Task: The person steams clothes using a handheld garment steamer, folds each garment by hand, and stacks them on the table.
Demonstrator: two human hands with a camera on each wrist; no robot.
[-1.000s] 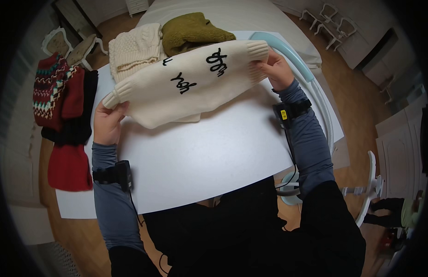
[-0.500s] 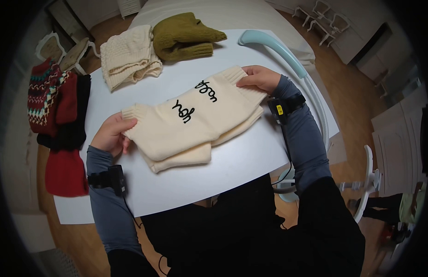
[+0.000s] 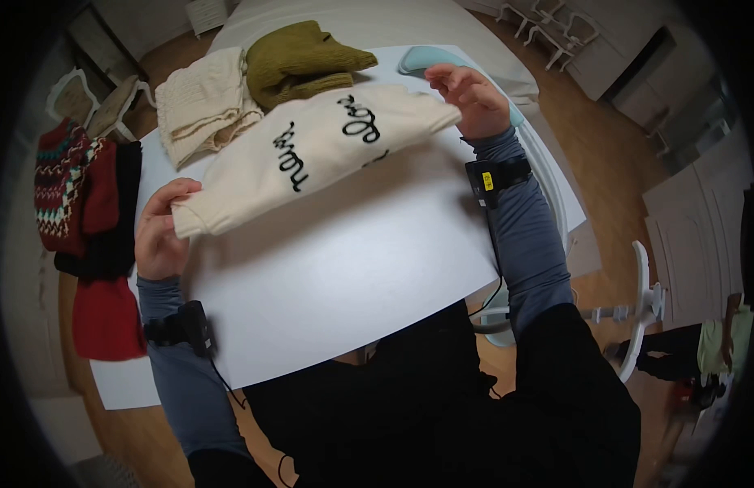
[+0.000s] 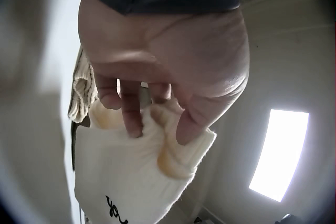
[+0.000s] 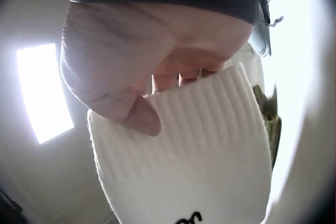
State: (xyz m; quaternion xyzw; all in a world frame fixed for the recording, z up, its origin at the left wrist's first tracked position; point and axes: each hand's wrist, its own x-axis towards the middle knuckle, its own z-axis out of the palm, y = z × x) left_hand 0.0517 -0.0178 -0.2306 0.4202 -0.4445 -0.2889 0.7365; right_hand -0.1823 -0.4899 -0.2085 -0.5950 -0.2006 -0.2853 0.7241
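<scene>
A folded cream knit sweater (image 3: 324,150) with black cursive lettering is stretched between my two hands, raised over the white table (image 3: 344,301) with a shadow beneath it. My left hand (image 3: 162,232) grips its left end; in the left wrist view the thumb (image 4: 191,127) lies on the near face of the fabric, with fingers on the other side. At the opposite end is my right hand (image 3: 474,102). The right wrist view shows its thumb (image 5: 144,116) on the ribbed edge (image 5: 205,108), fingers partly hidden behind the knit.
Behind the sweater lie a folded cream cable-knit garment (image 3: 202,106) and an olive knit garment (image 3: 291,65). Along the left edge sit a patterned red sweater (image 3: 67,191), black cloth (image 3: 120,228) and red cloth (image 3: 108,321). A pale blue curved lamp-like fixture (image 3: 426,58) stands at the right.
The sweater was lowered onto the table in the middle frame, then lifted and turned again, its lettering now oriented differently. Both hands have spread apart; the right hand has risen.
</scene>
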